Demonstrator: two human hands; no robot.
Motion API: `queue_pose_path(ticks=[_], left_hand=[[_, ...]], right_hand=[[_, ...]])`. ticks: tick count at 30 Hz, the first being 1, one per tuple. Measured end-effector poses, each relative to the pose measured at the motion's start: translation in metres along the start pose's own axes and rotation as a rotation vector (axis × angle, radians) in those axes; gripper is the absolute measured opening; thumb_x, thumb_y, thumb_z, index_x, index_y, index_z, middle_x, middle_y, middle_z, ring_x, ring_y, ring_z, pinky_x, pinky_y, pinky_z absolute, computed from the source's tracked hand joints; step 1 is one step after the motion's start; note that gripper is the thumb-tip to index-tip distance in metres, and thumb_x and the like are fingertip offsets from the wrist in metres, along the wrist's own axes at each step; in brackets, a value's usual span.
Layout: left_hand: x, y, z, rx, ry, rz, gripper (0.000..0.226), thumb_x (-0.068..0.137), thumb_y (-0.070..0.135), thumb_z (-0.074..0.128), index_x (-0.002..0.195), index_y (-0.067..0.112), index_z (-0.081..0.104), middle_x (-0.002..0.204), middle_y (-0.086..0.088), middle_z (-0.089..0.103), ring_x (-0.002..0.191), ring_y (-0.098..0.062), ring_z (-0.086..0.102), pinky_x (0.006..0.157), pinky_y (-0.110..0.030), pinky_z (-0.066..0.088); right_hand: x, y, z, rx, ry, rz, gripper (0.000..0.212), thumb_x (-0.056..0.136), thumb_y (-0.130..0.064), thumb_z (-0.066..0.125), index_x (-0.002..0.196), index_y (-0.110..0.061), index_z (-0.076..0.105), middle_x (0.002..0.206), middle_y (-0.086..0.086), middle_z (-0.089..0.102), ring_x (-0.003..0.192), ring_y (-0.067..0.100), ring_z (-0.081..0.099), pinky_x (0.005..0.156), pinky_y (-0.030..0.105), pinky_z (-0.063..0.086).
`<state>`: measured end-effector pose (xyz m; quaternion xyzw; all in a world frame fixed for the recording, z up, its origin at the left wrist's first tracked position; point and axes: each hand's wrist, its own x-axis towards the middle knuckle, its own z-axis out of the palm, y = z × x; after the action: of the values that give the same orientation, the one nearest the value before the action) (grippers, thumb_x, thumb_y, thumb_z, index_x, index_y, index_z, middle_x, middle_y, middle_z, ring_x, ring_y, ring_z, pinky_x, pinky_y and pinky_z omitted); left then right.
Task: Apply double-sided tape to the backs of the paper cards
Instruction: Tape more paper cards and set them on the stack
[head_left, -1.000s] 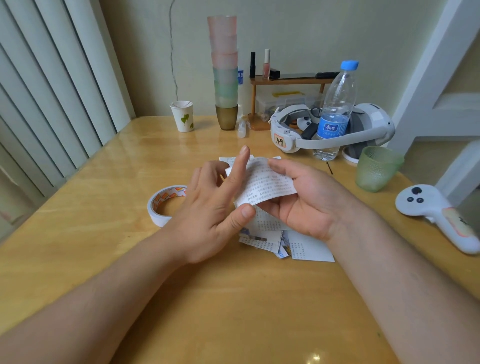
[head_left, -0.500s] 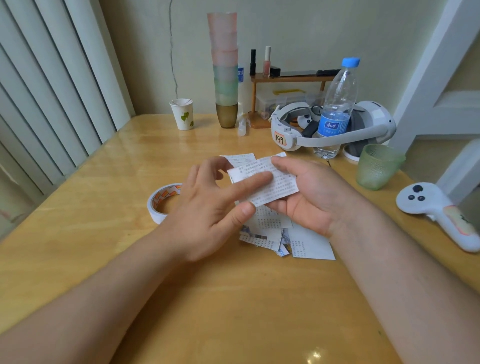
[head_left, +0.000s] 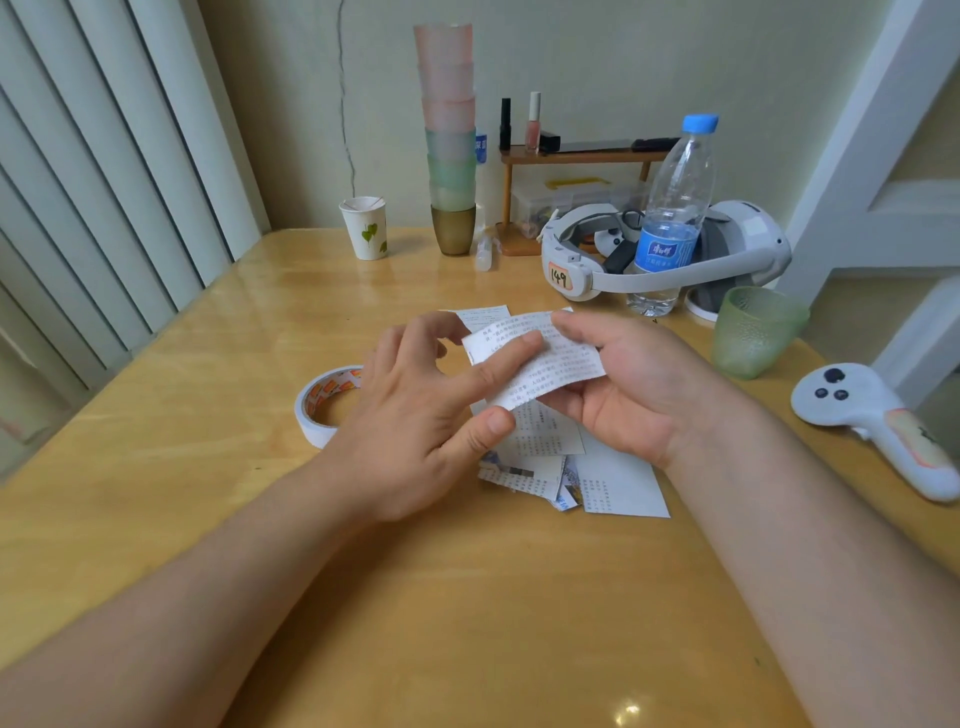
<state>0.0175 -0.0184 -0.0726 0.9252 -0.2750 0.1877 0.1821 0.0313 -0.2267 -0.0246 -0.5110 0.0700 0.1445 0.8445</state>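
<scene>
Two hands on card (head_left: 540, 364): right hand (head_left: 631, 395) grips, left hand (head_left: 421, 410) pinches.

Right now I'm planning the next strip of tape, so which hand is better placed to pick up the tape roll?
Probably the left hand: the tape roll lies on the table right beside it, and the right hand holds the paper card.
</scene>
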Motion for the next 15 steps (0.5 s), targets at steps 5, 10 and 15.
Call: queue_pose_path(ticks=[5,10,15], left_hand=[[0.0,-0.005,0.008,-0.447,-0.039,-0.03,0.066,0.087,0.092,0.007,0.15,0.073,0.02,0.129,0.013,0.032,0.124,-0.015,0.031,0.118,-0.042,0.027],[0.01,-0.015,0.017,-0.596,-0.074,-0.053,0.079,0.085,0.095,0.002,0.151,0.065,0.033,0.115,0.021,0.04,0.115,-0.017,0.039,0.112,-0.063,0.031],[0.002,-0.008,0.014,-0.636,-0.067,-0.083,0.069,0.089,0.091,0.007,0.148,0.069,0.035,0.125,0.019,0.039,0.138,-0.017,0.03,0.125,-0.051,0.02]], right_hand=[[-0.002,0.001,0.003,0.078,-0.037,-0.011,0.023,0.105,-0.014,0.055,0.118,0.001,0.068,0.097,0.015,0.077,0.079,0.022,0.077,0.067,0.033,0.063],[-0.003,0.0,0.003,0.067,-0.07,-0.025,0.017,0.098,-0.012,0.064,0.11,-0.002,0.071,0.096,0.013,0.075,0.08,0.019,0.075,0.068,0.031,0.062],[-0.004,0.002,0.003,0.034,-0.106,-0.05,0.018,0.088,-0.008,0.073,0.104,-0.001,0.074,0.106,0.017,0.075,0.091,0.021,0.075,0.076,0.032,0.062]])
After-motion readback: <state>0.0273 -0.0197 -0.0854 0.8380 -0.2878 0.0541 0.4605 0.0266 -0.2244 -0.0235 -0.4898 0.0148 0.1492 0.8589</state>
